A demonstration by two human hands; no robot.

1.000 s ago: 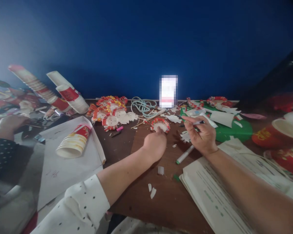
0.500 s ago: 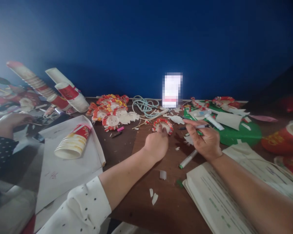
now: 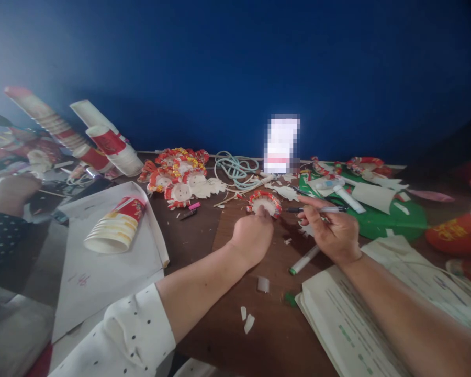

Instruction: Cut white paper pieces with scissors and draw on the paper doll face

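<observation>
My left hand (image 3: 253,235) reaches to the middle of the brown table, its fingers curled on the lower edge of a small round craft piece (image 3: 264,200). That piece has a pale centre and a red, orange and white rim. Held in my right hand (image 3: 335,230) is a slim pen (image 3: 322,209), its dark tip pointing left, a short way right of the craft piece. Below the right hand lies a white marker (image 3: 304,260) with a green end. Several finished-looking craft faces (image 3: 179,192) with coloured rims are heaped at the back left.
A bright blurred screen (image 3: 281,144) stands by the blue wall, near a coiled pale cord (image 3: 235,170). Stacked paper cups (image 3: 115,225) lie on a white box lid (image 3: 102,283) at left. Printed sheets (image 3: 337,314) sit at right. A co-worker's arm (image 3: 8,196) is far left.
The view has shifted a little. My right hand and the pen have drawn slightly away from the craft piece, and more of its pale centre shows. My left hand keeps its hold.
</observation>
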